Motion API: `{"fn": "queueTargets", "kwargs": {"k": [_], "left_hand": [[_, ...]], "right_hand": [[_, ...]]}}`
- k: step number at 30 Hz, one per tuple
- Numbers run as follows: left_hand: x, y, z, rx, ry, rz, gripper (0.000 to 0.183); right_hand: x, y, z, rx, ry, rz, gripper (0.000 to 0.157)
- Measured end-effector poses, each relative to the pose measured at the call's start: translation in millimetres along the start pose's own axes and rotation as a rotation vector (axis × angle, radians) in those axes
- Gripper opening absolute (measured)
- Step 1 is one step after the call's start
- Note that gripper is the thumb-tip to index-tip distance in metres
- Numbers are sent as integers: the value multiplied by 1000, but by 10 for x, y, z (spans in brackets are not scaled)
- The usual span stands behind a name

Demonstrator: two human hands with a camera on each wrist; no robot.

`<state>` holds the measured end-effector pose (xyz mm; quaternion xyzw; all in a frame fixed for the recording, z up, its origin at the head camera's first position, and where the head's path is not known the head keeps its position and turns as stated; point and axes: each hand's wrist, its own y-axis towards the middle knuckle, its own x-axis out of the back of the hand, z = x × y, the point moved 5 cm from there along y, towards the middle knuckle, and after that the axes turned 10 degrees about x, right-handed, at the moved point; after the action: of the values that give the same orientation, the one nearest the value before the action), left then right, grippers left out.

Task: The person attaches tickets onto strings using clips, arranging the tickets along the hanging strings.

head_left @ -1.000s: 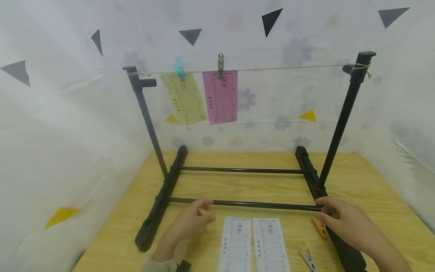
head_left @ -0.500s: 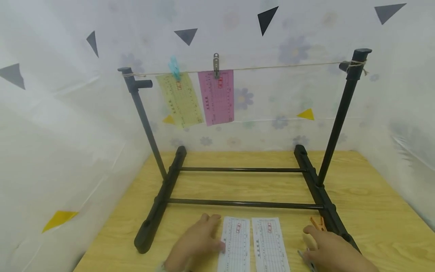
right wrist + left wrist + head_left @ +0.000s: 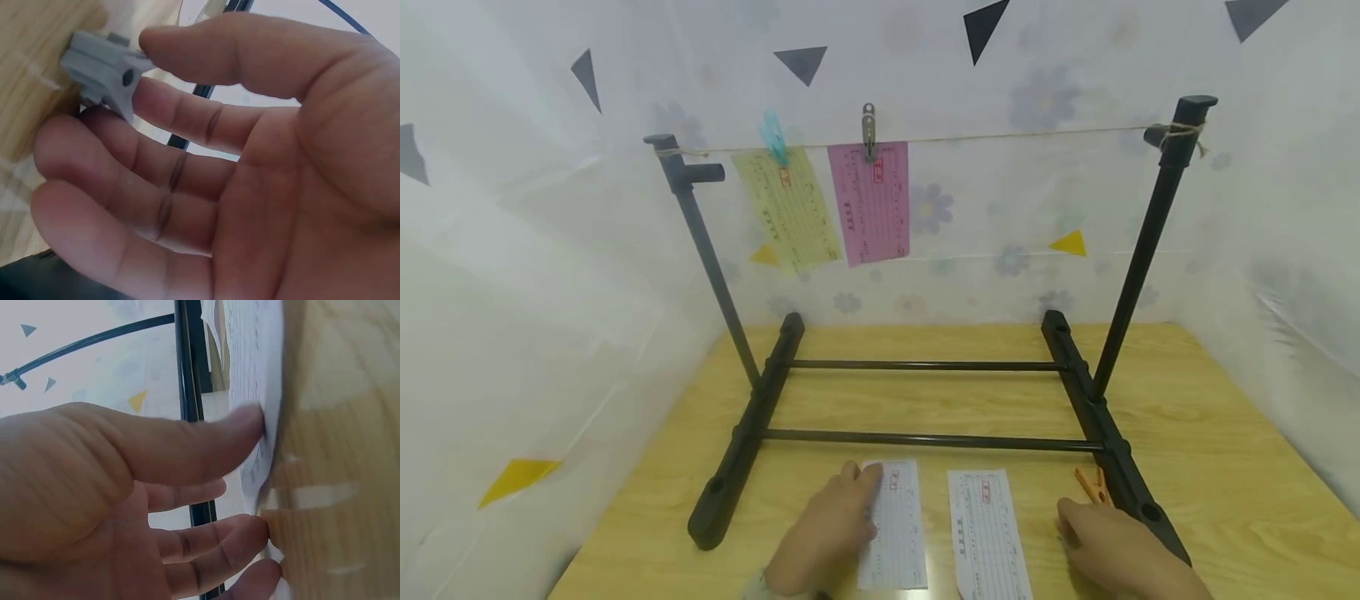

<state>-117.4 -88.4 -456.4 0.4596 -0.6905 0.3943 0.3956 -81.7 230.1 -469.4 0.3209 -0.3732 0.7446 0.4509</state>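
My left hand [image 3: 831,525] pinches the left edge of a white printed paper slip [image 3: 901,533]. In the left wrist view the thumb lies on the slip's face and fingertips are at its edge. A second white printed slip [image 3: 988,533] lies flat to its right. Beside the rack's right foot, my right hand [image 3: 1120,550] holds a grey clothespin [image 3: 97,62] between thumb and index finger, as the right wrist view shows; the head view hides this clothespin. An orange clothespin [image 3: 1094,485] lies just beyond that hand.
A black rack [image 3: 936,438] stands on the wooden table [image 3: 925,404], with a string [image 3: 992,136] between its posts. From it hang a yellow slip [image 3: 790,208] under a light-blue clothespin [image 3: 773,140] and a pink slip [image 3: 870,208] under a metal clip [image 3: 868,133].
Both hands came down from near the front bar. My left hand took hold of the left white slip and shifted it leftward, widening the gap. My right hand took hold of the grey clothespin.
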Motion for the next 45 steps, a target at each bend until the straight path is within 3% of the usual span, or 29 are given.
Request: {"fn": "queueTargets", "kwargs": {"k": [3, 8, 12, 16, 21, 24, 30, 38, 45], "left_hand": [[50, -5, -9, -45, 9, -49, 70], [42, 9, 19, -32, -12, -52, 70], [27, 29, 36, -34, -101, -40, 79], [29, 55, 46, -33, -192, -37, 89], [89, 113, 61, -46, -222, -52, 96], [133, 129, 67, -72, -230, -91, 94], [150, 94, 126, 6, -303, -96, 92], [203, 76, 172, 68, -326, -90, 88], [233, 110, 180, 59, -319, -115, 82]], "right_hand": [[17, 15, 25, 38, -39, -14, 16], [27, 36, 29, 60, -61, -16, 18], [37, 41, 4, 45, -41, 5, 16], [125, 52, -3, 53, -13, -34, 16], [284, 66, 6, 140, 102, -115, 40], [346, 85, 3, 169, 177, -147, 46], [337, 113, -56, 166, 275, -171, 42], [316, 124, -77, 190, 301, -176, 43], [341, 113, -80, 190, 301, -179, 43]]}}
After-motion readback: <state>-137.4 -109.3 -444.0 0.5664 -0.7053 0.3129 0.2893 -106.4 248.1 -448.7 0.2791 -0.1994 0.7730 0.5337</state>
